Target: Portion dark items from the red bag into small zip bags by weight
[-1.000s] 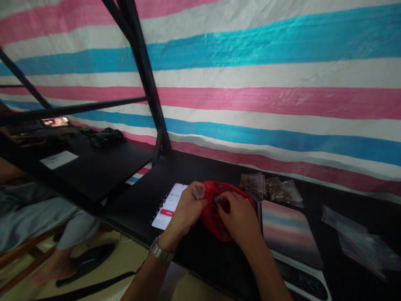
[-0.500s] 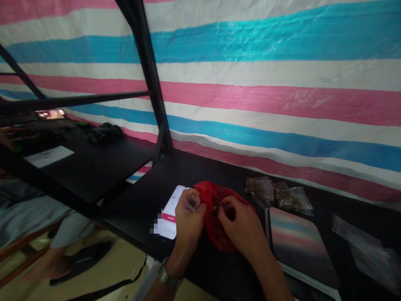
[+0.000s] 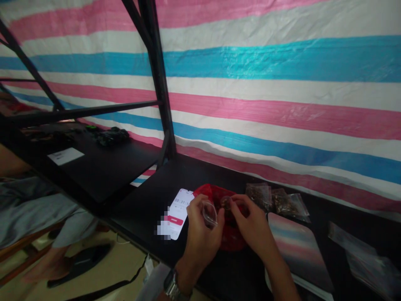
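My left hand is curled round a small clear zip bag, whose mouth stands open upward. Close beside it, my right hand pinches a small brownish round piece, too blurred to name, near the bag's opening. Both hands are over a red plastic bag that lies spread on the black table. What the red bag holds is mostly hidden by my fingers. Left of my left hand, a phone with a running timer lies face up.
Filled clear bags lie behind my right hand. A shiny flat silver case is at the right, with several flat clear bags beyond it. A black frame post rises behind. At left sits another person.
My left hand has turned and moved right, closer to my right hand, with the clear bag's mouth wider. The round piece now shows between the right fingertips. The view has shifted slightly.
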`<state>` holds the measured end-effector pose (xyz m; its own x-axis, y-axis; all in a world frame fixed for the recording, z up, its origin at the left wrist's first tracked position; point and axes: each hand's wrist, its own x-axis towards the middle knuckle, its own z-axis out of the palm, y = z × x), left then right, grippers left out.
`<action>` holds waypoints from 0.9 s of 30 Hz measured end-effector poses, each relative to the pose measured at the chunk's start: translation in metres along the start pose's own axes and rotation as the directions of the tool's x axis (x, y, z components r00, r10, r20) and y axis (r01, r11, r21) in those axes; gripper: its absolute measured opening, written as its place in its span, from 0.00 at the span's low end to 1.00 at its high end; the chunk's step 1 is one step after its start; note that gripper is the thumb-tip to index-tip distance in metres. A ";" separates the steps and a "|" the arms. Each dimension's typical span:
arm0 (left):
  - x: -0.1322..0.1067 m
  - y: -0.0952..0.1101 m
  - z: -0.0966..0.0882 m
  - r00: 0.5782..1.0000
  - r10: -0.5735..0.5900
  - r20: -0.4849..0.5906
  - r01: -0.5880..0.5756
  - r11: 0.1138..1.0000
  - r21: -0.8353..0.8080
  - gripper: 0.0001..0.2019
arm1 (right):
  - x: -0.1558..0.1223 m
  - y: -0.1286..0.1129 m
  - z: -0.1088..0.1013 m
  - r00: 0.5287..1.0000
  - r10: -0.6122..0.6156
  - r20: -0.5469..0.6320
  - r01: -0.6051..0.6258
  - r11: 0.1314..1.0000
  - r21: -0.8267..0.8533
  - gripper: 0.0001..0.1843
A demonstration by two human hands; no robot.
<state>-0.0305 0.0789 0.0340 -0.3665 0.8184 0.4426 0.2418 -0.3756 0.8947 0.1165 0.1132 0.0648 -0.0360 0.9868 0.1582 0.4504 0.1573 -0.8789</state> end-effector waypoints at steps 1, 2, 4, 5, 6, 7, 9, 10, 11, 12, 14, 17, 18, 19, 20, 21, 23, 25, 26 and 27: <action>-0.002 0.001 0.000 0.999 0.005 0.045 -0.005 1.000 -0.009 0.20 | 0.000 -0.001 -0.001 1.000 -0.009 -0.020 0.009 1.000 0.025 0.14; -0.004 0.002 0.001 0.996 -0.006 0.090 0.007 1.000 -0.013 0.20 | -0.001 -0.002 -0.002 0.999 -0.016 -0.040 0.018 0.999 0.048 0.14; -0.005 0.001 0.002 0.984 -0.070 0.162 0.071 0.997 -0.002 0.20 | -0.002 -0.006 -0.005 0.996 -0.031 -0.087 0.040 0.995 0.096 0.14; -0.005 0.000 0.002 0.977 -0.110 0.185 0.111 0.994 0.007 0.19 | -0.003 -0.008 -0.007 0.993 -0.041 -0.115 0.055 0.991 0.121 0.14; -0.004 -0.002 0.003 0.969 -0.147 0.200 0.147 0.989 0.014 0.18 | -0.005 -0.010 -0.008 0.989 -0.052 -0.142 0.072 0.987 0.141 0.15; -0.003 -0.004 0.004 0.962 -0.175 0.209 0.175 0.984 0.020 0.18 | -0.006 -0.012 -0.010 0.985 -0.064 -0.161 0.089 0.985 0.150 0.15; -0.001 -0.007 0.007 0.953 -0.207 0.219 0.204 0.978 0.039 0.17 | -0.010 -0.015 -0.012 0.978 -0.100 -0.180 0.124 0.984 0.125 0.15; 0.000 -0.008 0.009 0.951 -0.215 0.223 0.209 0.977 0.048 0.17 | -0.012 -0.016 -0.013 0.976 -0.124 -0.181 0.142 0.985 0.094 0.15; 0.001 -0.008 0.010 0.949 -0.218 0.229 0.211 0.976 0.056 0.17 | -0.014 -0.016 -0.013 0.973 -0.152 -0.176 0.164 0.985 0.055 0.14; 0.001 -0.008 0.012 0.947 -0.219 0.233 0.211 0.976 0.061 0.17 | -0.015 -0.016 -0.012 0.968 -0.185 -0.170 0.189 0.982 0.008 0.13; 0.001 -0.009 0.015 0.950 -0.214 0.228 0.206 0.977 0.057 0.17 | -0.017 -0.014 -0.011 0.954 -0.257 -0.154 0.245 0.965 -0.090 0.12; 0.001 -0.011 0.019 0.961 -0.201 0.189 0.198 0.980 0.033 0.18 | -0.018 -0.011 -0.010 0.927 -0.359 -0.106 0.331 0.918 -0.220 0.13; 0.001 -0.013 0.019 0.965 -0.196 0.175 0.194 0.981 0.024 0.18 | -0.017 -0.011 -0.011 0.917 -0.388 -0.092 0.357 0.900 -0.249 0.13; 0.002 -0.014 0.020 0.968 -0.189 0.163 0.189 0.982 0.014 0.19 | -0.017 -0.010 -0.011 0.907 -0.414 -0.081 0.380 0.885 -0.270 0.13; 0.002 -0.015 0.021 0.972 -0.179 0.152 0.181 0.983 0.003 0.20 | -0.017 -0.010 -0.012 0.897 -0.436 -0.076 0.400 0.872 -0.284 0.13; 0.002 -0.017 0.021 0.975 -0.168 0.144 0.171 0.985 -0.009 0.20 | -0.017 -0.010 -0.012 0.888 -0.454 -0.076 0.415 0.862 -0.292 0.13; 0.002 -0.018 0.022 0.980 -0.143 0.140 0.150 0.988 -0.042 0.21 | -0.017 -0.010 -0.013 0.874 -0.477 -0.092 0.433 0.851 -0.299 0.13; 0.002 -0.018 0.022 0.981 -0.129 0.145 0.141 0.987 -0.074 0.21 | -0.017 -0.009 -0.012 0.867 -0.482 -0.128 0.431 0.853 -0.294 0.13; 0.003 -0.016 0.022 0.981 -0.126 0.147 0.140 0.986 -0.085 0.20 | -0.017 -0.008 -0.011 0.867 -0.474 -0.156 0.421 0.863 -0.280 0.13; 0.004 -0.014 0.021 0.982 -0.127 0.137 0.140 0.986 -0.090 0.19 | -0.016 -0.007 -0.010 0.870 -0.454 -0.190 0.402 0.879 -0.258 0.13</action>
<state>-0.0163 0.0970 0.0219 -0.2673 0.9114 0.3129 0.1058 -0.2950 0.9496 0.1230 0.0961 0.0733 -0.0665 0.7799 0.6223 0.6113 0.5248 -0.5924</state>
